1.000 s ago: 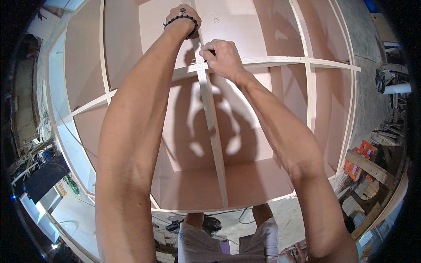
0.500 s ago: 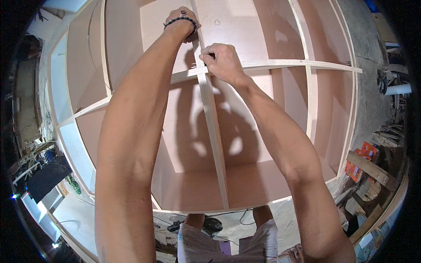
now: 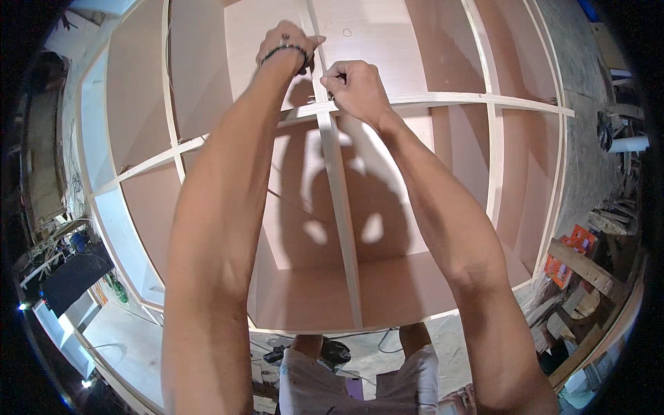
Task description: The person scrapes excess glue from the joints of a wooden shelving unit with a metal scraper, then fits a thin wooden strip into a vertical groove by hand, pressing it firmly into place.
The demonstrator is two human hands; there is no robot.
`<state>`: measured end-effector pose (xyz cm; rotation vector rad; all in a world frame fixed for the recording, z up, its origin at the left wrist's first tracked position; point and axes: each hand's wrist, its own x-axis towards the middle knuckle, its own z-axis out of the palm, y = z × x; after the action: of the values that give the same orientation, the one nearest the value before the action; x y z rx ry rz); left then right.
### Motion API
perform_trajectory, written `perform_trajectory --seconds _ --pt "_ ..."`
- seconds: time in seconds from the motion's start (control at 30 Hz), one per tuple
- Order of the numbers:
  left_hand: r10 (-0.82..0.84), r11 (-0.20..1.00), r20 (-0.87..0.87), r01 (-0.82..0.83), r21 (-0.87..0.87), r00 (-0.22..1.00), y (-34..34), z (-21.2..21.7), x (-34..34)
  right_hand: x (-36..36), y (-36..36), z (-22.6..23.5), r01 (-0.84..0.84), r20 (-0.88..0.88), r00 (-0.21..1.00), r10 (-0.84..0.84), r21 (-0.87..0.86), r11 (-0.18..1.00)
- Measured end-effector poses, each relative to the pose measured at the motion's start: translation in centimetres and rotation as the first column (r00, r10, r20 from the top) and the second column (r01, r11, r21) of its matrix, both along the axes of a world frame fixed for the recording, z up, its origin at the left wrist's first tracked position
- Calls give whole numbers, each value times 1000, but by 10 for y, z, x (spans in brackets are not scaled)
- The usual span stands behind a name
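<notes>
A large wooden frame of pale strips [image 3: 340, 221] and pinkish-brown panels [image 3: 370, 52] is spread out in front of me. My left hand [image 3: 283, 45], with a dark beaded bracelet [image 3: 287, 48] at the wrist, is over the far part of the middle strip. One digit points right across that strip; the other fingers are curled, and what they hold is hidden. Close to where the middle strip meets the crosswise strip [image 3: 443, 98], my right hand [image 3: 356, 84] is closed in a pinch. Anything between its fingertips is too small to make out.
Deep compartments lie between the strips, with my shadow falling into the nearest ones. Wood offcuts [image 3: 588, 266] and an orange printed packet [image 3: 576, 242] lie on the right. At left are a black sheet-like item [image 3: 75, 277] and tangled cables.
My left hand has shifted slightly toward me, and a digit now sticks out to the right. My right hand has moved a little to the right, still pinched.
</notes>
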<state>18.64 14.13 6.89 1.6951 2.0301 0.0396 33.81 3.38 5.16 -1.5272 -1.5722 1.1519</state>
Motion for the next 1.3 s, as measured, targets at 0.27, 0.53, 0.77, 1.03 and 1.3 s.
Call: perform_trajectory --seconds 0.27,0.53,0.77,1.03,1.3 --pt "189 979 14 -190 68 982 -117 4 -23 7 11 1 -14 -7 1000 13 -168 986" --pt "286 958 -39 -285 26 957 -85 -5 -26 -2 15 6 -16 -128 992 -18 -264 964" --pt "241 970 8 -241 -27 970 -81 -3 -24 5 26 13 -47 -229 971 -63 -448 893" --pt "237 970 -4 -237 -50 972 -78 -6 -28 0 41 21 -32 2 999 38 -502 864" --pt "198 976 -39 -201 -85 979 -75 -9 -26 -4 42 27 7 122 990 65 -515 857"
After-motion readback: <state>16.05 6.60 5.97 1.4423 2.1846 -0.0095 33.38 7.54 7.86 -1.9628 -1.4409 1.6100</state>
